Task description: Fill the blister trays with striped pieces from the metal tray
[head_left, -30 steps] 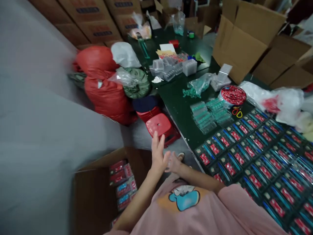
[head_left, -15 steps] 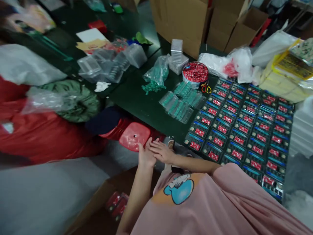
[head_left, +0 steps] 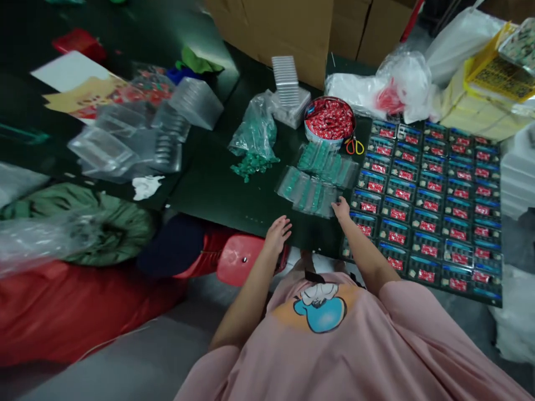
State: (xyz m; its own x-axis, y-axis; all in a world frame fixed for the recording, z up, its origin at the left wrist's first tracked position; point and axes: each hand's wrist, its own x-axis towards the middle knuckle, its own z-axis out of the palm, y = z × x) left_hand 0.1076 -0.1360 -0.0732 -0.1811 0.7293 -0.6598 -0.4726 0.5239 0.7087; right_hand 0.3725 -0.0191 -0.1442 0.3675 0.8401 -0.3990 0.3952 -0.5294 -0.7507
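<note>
My left hand point(head_left: 278, 234) is at the front edge of the dark green table point(head_left: 217, 195), fingers apart and holding nothing. My right hand point(head_left: 341, 209) reaches to the right corner of the clear trays with green pieces point(head_left: 311, 192); whether its fingers grip a tray is too small to tell. Behind the trays stands a round tin of red packets point(head_left: 329, 120), with red and yellow scissors point(head_left: 354, 146) beside it. Green pieces point(head_left: 252, 165) spill from a clear bag point(head_left: 256, 125). Rows of packed trays with red packets point(head_left: 403, 194) cover the table's right part.
Clear plastic boxes point(head_left: 112, 150) lie on the left. A red stool point(head_left: 239, 260) stands by the front edge, beside red sacks point(head_left: 83, 312). Cardboard boxes point(head_left: 276, 33) rise at the back; white bags point(head_left: 355, 92) and a yellow basket point(head_left: 497, 72) are at the back right.
My hands were together above the red stool and have come apart. The right one has moved to the green-piece trays, the left one to the table edge. The view has shifted.
</note>
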